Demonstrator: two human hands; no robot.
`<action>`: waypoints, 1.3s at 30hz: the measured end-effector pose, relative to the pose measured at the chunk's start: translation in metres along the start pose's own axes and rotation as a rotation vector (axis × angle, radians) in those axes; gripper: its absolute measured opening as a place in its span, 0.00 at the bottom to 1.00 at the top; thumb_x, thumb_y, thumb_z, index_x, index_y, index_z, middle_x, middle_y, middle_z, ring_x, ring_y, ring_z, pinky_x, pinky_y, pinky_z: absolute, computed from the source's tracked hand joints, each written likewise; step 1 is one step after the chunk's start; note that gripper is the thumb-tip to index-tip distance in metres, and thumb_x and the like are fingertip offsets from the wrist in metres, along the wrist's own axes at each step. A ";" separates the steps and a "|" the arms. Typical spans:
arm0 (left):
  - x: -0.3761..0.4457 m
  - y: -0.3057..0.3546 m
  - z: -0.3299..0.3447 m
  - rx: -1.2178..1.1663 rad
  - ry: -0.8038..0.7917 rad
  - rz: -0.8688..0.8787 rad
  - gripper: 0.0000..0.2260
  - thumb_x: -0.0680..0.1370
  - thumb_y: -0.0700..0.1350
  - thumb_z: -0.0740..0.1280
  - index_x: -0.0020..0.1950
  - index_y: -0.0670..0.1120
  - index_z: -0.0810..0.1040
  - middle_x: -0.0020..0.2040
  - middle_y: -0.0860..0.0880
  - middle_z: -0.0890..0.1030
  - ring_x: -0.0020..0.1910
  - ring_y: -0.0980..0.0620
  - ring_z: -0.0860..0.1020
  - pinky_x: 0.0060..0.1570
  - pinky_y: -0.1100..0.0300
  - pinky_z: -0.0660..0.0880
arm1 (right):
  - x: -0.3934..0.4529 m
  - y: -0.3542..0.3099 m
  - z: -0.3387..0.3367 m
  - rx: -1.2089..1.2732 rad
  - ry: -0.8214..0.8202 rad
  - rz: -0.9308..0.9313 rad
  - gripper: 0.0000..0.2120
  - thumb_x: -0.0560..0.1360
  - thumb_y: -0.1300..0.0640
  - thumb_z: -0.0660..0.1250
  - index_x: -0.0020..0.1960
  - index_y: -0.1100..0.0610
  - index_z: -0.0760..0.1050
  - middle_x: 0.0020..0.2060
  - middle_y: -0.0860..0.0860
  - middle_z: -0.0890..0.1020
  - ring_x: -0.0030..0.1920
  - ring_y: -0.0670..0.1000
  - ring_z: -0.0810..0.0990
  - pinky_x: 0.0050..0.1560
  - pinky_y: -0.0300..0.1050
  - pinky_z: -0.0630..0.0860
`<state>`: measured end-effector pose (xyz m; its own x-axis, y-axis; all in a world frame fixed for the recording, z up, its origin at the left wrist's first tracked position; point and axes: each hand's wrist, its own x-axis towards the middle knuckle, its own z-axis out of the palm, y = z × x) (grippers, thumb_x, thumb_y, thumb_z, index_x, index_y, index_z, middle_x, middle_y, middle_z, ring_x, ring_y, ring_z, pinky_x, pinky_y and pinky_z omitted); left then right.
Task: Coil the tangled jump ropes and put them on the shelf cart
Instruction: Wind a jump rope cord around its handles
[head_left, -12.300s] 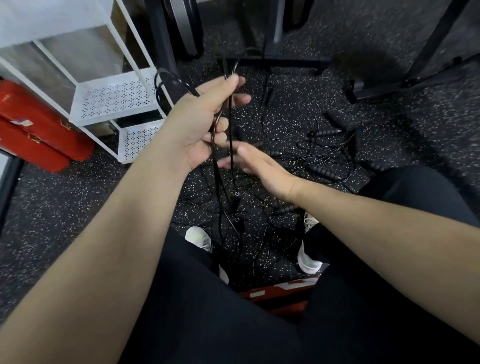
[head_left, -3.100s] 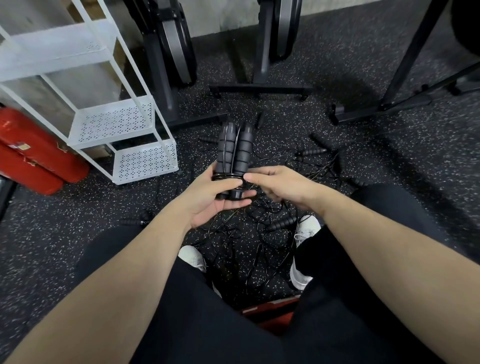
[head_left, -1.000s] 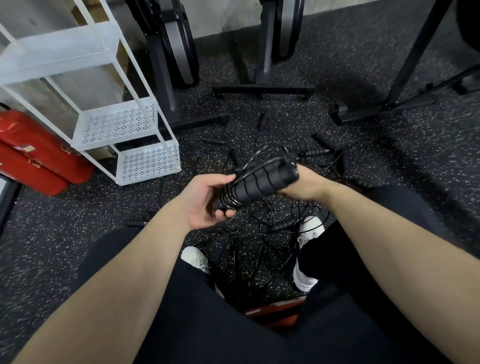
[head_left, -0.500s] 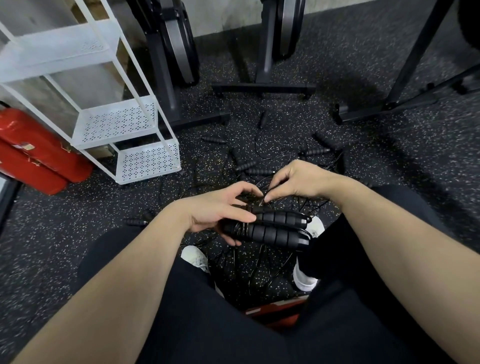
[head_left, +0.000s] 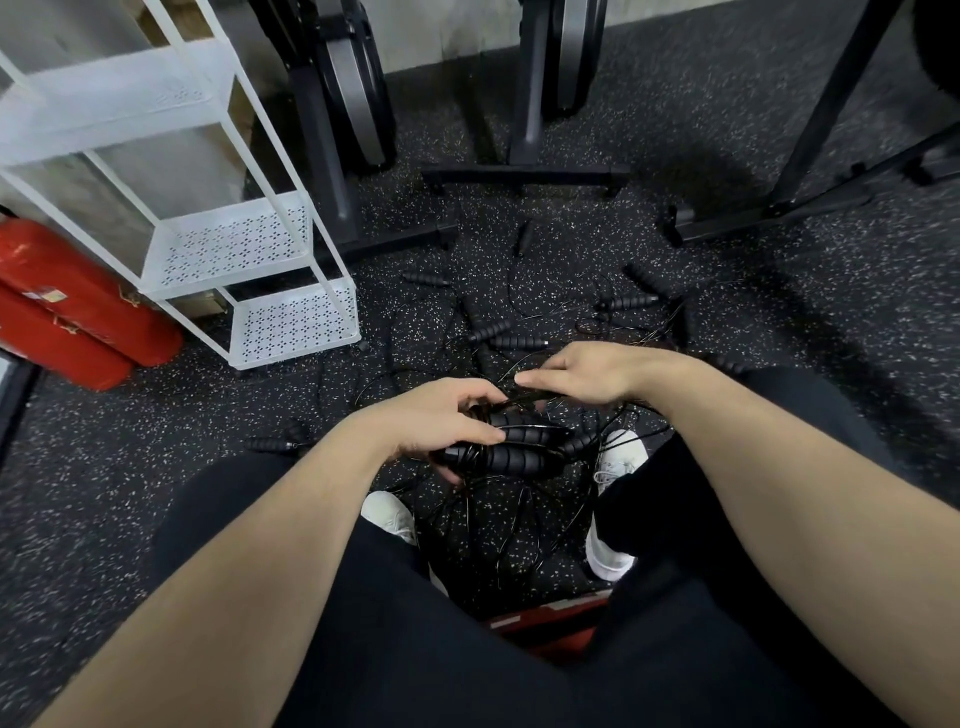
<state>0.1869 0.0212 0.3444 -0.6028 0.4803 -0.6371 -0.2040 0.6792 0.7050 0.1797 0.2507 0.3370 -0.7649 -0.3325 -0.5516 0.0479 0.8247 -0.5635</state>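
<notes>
My left hand (head_left: 441, 421) grips a bundled jump rope (head_left: 514, 449), two black ribbed handles lying side by side with thin black cord wound round them, held low between my knees. My right hand (head_left: 582, 374) pinches a strand of that cord just above the bundle. More tangled jump ropes (head_left: 524, 332) lie spread on the speckled black floor beyond my hands, several handles and loose cords crossing. The white shelf cart (head_left: 234, 244) stands at the upper left, its perforated shelves bare.
Two red cylinders (head_left: 62, 312) lie on the floor left of the cart. Black exercise machine stands (head_left: 524, 171) and frame legs (head_left: 769, 213) line the back. My white shoes (head_left: 613, 551) and black trousers frame the floor near me; something red (head_left: 550, 618) sits under me.
Over twelve seconds a loose rope became a wound bundle on its two handles. In the last second the bundle dropped from chest height to between my knees, and my right hand shifted onto the cord above it.
</notes>
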 end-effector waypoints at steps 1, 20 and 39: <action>0.001 0.000 0.000 0.026 0.015 -0.001 0.16 0.81 0.42 0.71 0.67 0.52 0.75 0.59 0.47 0.77 0.48 0.45 0.84 0.36 0.50 0.85 | -0.001 -0.001 -0.001 0.018 -0.022 0.003 0.27 0.78 0.29 0.56 0.50 0.47 0.85 0.33 0.51 0.82 0.40 0.52 0.82 0.58 0.52 0.79; 0.009 0.006 0.006 -0.464 0.332 0.009 0.15 0.83 0.39 0.66 0.60 0.60 0.75 0.61 0.49 0.77 0.56 0.42 0.82 0.46 0.40 0.84 | -0.005 -0.032 0.023 0.004 0.308 -0.296 0.10 0.83 0.47 0.62 0.49 0.48 0.79 0.30 0.46 0.82 0.26 0.41 0.75 0.32 0.37 0.70; 0.000 0.001 -0.012 -0.988 0.160 0.264 0.24 0.80 0.33 0.66 0.72 0.54 0.74 0.64 0.41 0.83 0.56 0.38 0.84 0.49 0.47 0.82 | 0.003 -0.022 0.024 0.431 0.307 -0.245 0.12 0.82 0.46 0.64 0.43 0.48 0.79 0.28 0.41 0.74 0.26 0.40 0.67 0.30 0.32 0.64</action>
<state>0.1771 0.0151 0.3487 -0.8010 0.4197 -0.4268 -0.5490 -0.2307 0.8034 0.1922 0.2209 0.3330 -0.9348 -0.2890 -0.2064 0.0542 0.4583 -0.8872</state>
